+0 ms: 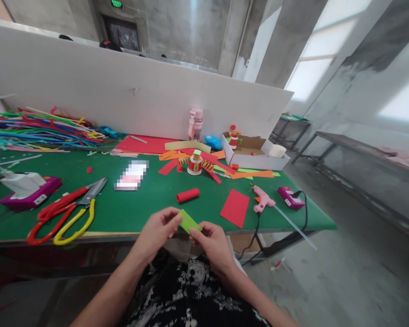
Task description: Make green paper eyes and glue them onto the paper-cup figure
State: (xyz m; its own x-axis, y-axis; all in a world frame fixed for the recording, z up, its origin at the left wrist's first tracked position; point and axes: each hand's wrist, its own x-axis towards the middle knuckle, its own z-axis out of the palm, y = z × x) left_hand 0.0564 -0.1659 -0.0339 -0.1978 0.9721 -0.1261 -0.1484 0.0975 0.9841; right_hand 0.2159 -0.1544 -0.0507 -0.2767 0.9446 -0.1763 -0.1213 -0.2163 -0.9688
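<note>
Between my two hands, near the table's front edge, is a small light-green paper strip. My left hand pinches its left end, and the thumb and fingers of my right hand close on the right end. Just beyond lies a rolled red paper tube. To the right of my hands a flat red paper rectangle rests on the green table. Farther back stands a paper-cup figure with folded orange-and-red paper arms and a green piece on top.
At left lie red-handled shears, yellow-handled scissors and a purple power strip. A pink glue gun with a long glue stick is at right. A white box, a pink bottle and pipe cleaners line the back.
</note>
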